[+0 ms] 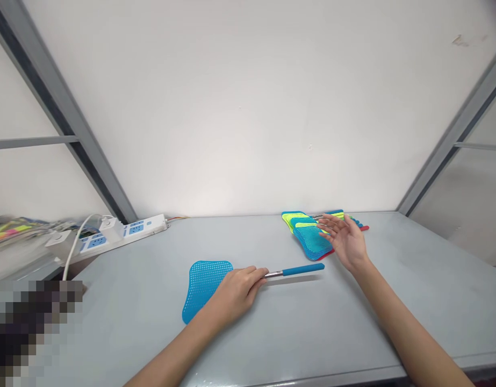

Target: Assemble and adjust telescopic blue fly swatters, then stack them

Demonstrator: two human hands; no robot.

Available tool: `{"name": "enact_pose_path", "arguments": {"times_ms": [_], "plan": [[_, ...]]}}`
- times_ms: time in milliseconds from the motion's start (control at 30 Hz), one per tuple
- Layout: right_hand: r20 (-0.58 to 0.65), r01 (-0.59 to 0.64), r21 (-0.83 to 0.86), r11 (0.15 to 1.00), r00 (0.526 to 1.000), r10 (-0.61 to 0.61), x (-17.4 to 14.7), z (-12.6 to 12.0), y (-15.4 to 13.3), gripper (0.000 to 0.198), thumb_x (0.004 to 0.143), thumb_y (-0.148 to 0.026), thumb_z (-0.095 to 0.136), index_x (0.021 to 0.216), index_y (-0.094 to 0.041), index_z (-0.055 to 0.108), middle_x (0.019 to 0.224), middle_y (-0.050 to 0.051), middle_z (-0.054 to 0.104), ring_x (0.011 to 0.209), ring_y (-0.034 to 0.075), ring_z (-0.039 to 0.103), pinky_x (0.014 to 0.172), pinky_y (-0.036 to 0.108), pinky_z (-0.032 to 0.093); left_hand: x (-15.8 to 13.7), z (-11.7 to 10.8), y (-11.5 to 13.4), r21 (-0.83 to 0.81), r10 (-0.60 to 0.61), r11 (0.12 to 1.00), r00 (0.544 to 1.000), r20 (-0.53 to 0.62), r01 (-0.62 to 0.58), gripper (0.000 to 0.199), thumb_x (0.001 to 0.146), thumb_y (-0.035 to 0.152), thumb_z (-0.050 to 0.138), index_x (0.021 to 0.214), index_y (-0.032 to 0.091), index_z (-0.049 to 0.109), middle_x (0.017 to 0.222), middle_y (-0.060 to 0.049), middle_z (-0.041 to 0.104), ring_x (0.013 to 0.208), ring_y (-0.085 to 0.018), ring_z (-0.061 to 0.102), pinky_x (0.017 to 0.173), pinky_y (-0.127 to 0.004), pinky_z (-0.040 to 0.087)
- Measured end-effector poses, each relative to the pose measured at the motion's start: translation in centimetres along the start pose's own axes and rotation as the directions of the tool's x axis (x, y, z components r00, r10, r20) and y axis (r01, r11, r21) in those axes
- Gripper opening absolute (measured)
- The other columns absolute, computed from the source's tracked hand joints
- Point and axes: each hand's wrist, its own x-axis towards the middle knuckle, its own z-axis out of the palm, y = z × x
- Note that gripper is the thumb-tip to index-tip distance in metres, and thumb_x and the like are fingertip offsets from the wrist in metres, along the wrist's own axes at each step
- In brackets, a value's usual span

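A blue fly swatter with a perforated head lies low over the grey table, its metal shaft running right to a blue grip. My left hand is closed around the shaft, close to the head, and hides part of it. To the right, my right hand is raised with its fingers spread and nothing in it. Behind that hand lies a pile of fly swatters in blue, yellow-green and red, their handles pointing right and partly covered by my fingers.
A white power strip with plugged-in adapters and a white cable stands at the back left of the table. Tangled wires lie farther left. A white wall and grey metal posts bound the back.
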Motion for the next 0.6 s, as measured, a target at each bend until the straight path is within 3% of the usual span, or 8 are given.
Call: {"name": "enact_pose_path", "arguments": {"times_ms": [133, 233, 400, 600], "plan": [[0.075, -0.106, -0.006, 0.994, 0.992, 0.107, -1.0, 1.6, 1.9, 0.036, 0.076, -0.046, 0.042, 0.082, -0.018, 0.064, 0.091, 0.007, 0.062, 0.089, 0.021, 0.055, 0.069, 0.029, 0.045, -0.1, 0.3, 0.3, 0.001, 0.007, 1.0, 1.0, 0.021, -0.007, 0.031, 0.089, 0.027, 0.023, 0.107, 0.024, 0.047, 0.084, -0.002, 0.057, 0.075, -0.013, 0.054, 0.065, -0.022, 0.038], [0.181, -0.235, -0.033, 0.971, 0.954, 0.237, -2.1, 2.7, 3.7, 0.036, 0.075, -0.045, 0.045, 0.078, -0.015, 0.064, 0.087, 0.009, 0.062, 0.088, 0.022, 0.055, 0.071, 0.032, 0.045, -0.4, 0.6, 0.4, 0.035, 0.003, 0.999, 0.999, 0.051, -0.004, 0.03, 0.088, 0.024, 0.023, 0.11, 0.024, 0.045, 0.083, -0.001, 0.057, 0.073, -0.013, 0.055, 0.062, -0.022, 0.038], [0.121, -0.254, 0.094, 0.963, 0.963, 0.243, -2.3, 2.6, 4.9, 0.034, 0.075, -0.043, 0.046, 0.076, -0.015, 0.064, 0.077, 0.008, 0.062, 0.081, 0.02, 0.056, 0.07, 0.032, 0.047, -0.6, 0.9, 0.4, 0.115, 0.01, 0.993, 0.998, 0.067, -0.018, 0.031, 0.088, 0.021, 0.024, 0.113, 0.026, 0.041, 0.081, -0.001, 0.057, 0.07, -0.013, 0.055, 0.057, -0.021, 0.036], [0.157, -0.327, 0.125, 0.937, 0.939, 0.306, -2.3, 2.6, 4.6, 0.032, 0.074, -0.041, 0.048, 0.075, -0.014, 0.065, 0.075, 0.008, 0.061, 0.077, 0.019, 0.056, 0.068, 0.033, 0.048, -0.6, 1.0, 0.8, 0.176, 0.024, 0.984, 0.996, 0.086, -0.039, 0.031, 0.087, 0.02, 0.025, 0.115, 0.025, 0.039, 0.082, -0.001, 0.056, 0.069, -0.013, 0.055, 0.055, -0.021, 0.035]]}}
